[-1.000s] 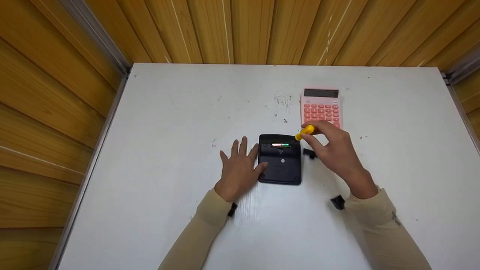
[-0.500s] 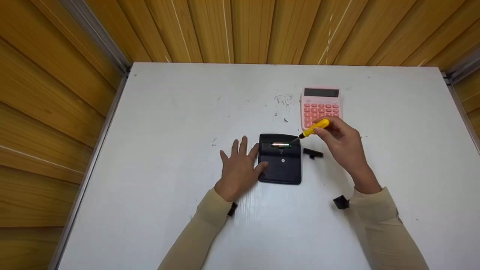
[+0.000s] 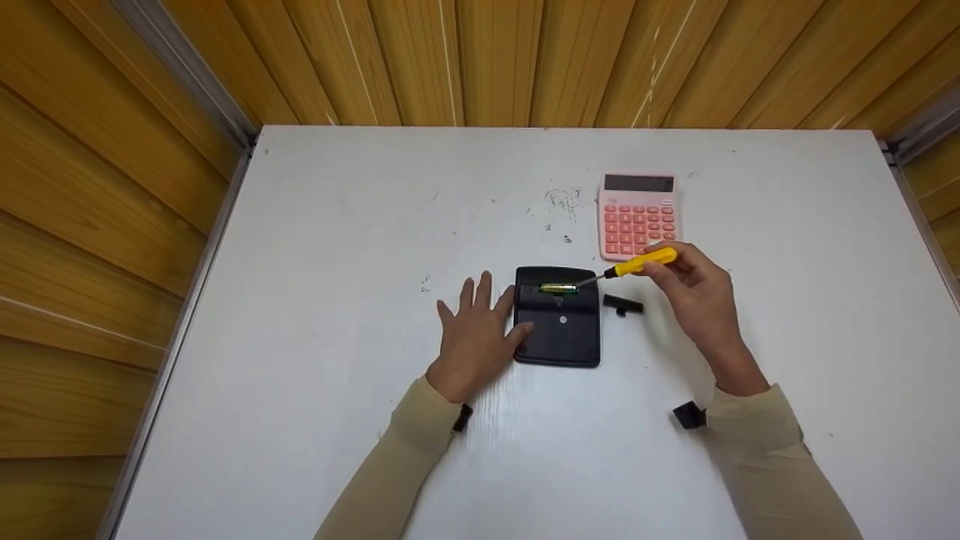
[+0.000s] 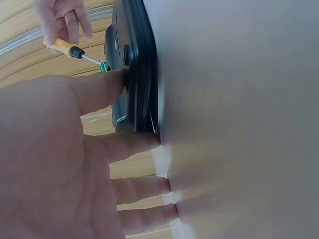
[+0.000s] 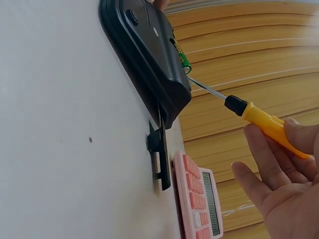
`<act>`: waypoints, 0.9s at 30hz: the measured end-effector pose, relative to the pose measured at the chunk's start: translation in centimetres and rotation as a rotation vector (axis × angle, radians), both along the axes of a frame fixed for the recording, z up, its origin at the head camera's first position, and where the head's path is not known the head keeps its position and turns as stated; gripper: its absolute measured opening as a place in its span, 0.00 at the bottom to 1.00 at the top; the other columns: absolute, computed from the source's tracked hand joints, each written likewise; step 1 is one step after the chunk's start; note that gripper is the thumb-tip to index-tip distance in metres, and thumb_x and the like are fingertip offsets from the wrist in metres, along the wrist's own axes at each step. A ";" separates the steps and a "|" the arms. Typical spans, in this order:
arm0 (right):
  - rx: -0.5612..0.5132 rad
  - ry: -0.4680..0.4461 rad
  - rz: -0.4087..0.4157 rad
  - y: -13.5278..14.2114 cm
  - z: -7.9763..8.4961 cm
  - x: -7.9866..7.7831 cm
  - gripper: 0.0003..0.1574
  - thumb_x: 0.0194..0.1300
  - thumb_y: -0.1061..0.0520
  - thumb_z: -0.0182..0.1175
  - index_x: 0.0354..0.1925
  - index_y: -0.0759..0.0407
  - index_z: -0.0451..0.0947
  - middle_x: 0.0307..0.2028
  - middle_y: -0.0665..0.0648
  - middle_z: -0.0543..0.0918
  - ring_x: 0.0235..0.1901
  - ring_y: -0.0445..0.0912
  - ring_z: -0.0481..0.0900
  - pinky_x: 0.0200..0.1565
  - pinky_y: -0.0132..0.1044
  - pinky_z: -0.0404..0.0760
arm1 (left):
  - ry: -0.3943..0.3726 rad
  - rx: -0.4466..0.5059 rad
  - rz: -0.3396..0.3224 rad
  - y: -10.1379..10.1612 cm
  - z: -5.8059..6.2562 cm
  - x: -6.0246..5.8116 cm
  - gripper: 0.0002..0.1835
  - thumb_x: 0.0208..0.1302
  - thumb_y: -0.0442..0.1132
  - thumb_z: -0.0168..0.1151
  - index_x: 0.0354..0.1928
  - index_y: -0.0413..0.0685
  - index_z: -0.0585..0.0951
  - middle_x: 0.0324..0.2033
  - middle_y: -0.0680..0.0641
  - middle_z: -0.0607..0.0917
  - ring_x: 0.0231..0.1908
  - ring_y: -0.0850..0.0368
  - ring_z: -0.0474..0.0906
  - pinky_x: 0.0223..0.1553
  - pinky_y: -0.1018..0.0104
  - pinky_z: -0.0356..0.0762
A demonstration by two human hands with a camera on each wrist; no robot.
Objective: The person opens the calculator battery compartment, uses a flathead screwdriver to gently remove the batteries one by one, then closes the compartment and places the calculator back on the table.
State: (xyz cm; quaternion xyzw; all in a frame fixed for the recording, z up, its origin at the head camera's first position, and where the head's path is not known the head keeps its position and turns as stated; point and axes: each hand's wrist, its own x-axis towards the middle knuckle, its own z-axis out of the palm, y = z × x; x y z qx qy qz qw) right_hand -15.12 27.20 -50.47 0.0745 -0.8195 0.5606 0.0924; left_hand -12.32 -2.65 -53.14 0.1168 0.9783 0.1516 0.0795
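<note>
A black calculator (image 3: 559, 341) lies face down, a green battery (image 3: 558, 288) showing in its uncovered compartment. My left hand (image 3: 476, 341) is spread at its left side; the thumb rests on the casing's back and the index finger is at its edge. In my right hand (image 3: 694, 300), thumb and fingers pinch the yellow handle of a screwdriver (image 3: 645, 262). The shaft slants down to the left, its tip at the battery's right end. The right wrist view shows this end of the battery (image 5: 185, 64) standing up out of the compartment, the tip right at it.
A small black battery cover (image 3: 623, 303) lies just right of the black calculator. Behind it, a pink calculator (image 3: 637, 217) lies face up, its lower edge partly behind my right hand. Wooden-slat walls (image 3: 495, 60) border the white table (image 3: 337, 262).
My right hand has drawn back to the right, bringing the screwdriver to a flatter slant with its tip still at the battery's end. The left hand has stayed put.
</note>
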 end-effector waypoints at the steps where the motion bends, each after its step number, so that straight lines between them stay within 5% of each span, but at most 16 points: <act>1: 0.012 0.021 0.006 -0.3 0.3 0.1 0.20 0.75 0.66 0.65 0.62 0.72 0.78 0.51 0.60 0.85 0.48 0.42 0.85 0.52 0.27 0.81 | 0.000 0.002 0.001 0.0 0.0 0.0 0.37 0.79 0.65 0.53 0.79 0.52 0.71 0.79 0.33 0.61 0.79 0.32 0.55 0.66 0.19 0.56; 12: 0.302 0.257 0.071 -2.5 3.0 0.3 0.19 0.67 0.68 0.72 0.55 0.72 0.82 0.48 0.60 0.88 0.47 0.46 0.86 0.55 0.24 0.78 | -0.001 0.004 -0.010 0.3 0.1 -0.2 0.37 0.79 0.65 0.53 0.79 0.51 0.71 0.79 0.33 0.61 0.79 0.32 0.54 0.66 0.19 0.56; 22: 0.230 0.172 0.087 -2.3 2.4 -0.3 0.18 0.69 0.67 0.70 0.55 0.72 0.82 0.47 0.59 0.87 0.49 0.52 0.88 0.56 0.28 0.80 | 0.007 -0.007 -0.010 0.2 0.1 -0.1 0.37 0.79 0.65 0.53 0.79 0.52 0.71 0.79 0.33 0.62 0.79 0.32 0.55 0.65 0.19 0.57; 27: 0.171 0.111 0.067 -1.7 1.8 -0.5 0.18 0.72 0.67 0.68 0.57 0.72 0.81 0.48 0.58 0.87 0.48 0.45 0.87 0.55 0.27 0.80 | 0.005 -0.014 -0.009 0.0 0.0 0.0 0.37 0.79 0.65 0.53 0.79 0.52 0.71 0.79 0.33 0.62 0.79 0.32 0.55 0.65 0.19 0.57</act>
